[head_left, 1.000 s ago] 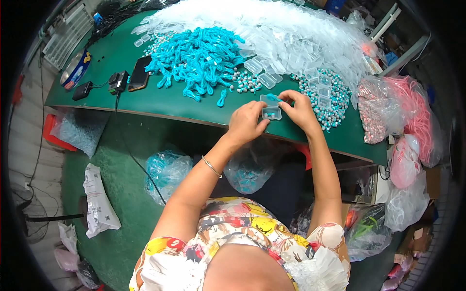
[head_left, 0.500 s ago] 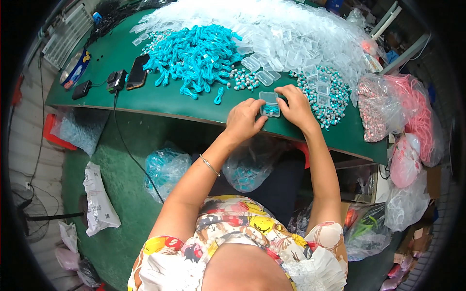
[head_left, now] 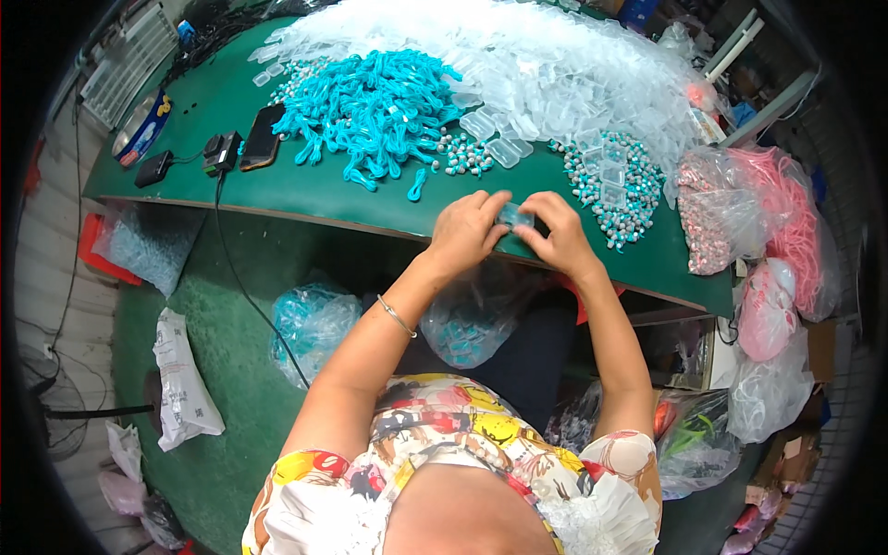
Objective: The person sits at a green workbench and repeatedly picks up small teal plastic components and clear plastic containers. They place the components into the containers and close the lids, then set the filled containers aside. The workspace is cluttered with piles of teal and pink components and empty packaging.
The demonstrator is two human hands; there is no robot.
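Observation:
Near the front edge of the green table, a small clear plastic box (head_left: 514, 217) with blue contents is held between my two hands, its lid folded down. My left hand (head_left: 469, 227) grips its left side, fingers bent. On the right side, the thumb and fingers of my right hand (head_left: 558, 233) pinch it. A heap of turquoise cord bundles (head_left: 375, 116) lies beyond my left hand, with one loose bundle (head_left: 416, 184) close to it. Small grey-and-blue beads or stoppers (head_left: 464, 154) sit beyond the box, and a larger pile of them (head_left: 624, 208) lies right of my right hand.
A big mound of clear plastic boxes (head_left: 555, 69) covers the table's far side. At left are a phone (head_left: 263, 137), a small black device (head_left: 221, 153) with a hanging cable, and a tin (head_left: 143, 129). Bags of pink cords (head_left: 791, 227) stand at right. Filled plastic bags (head_left: 476, 328) hang below the edge.
The box's lid stood open before and is now folded down. My right hand has moved down and nearer, from the lid to the box's right side.

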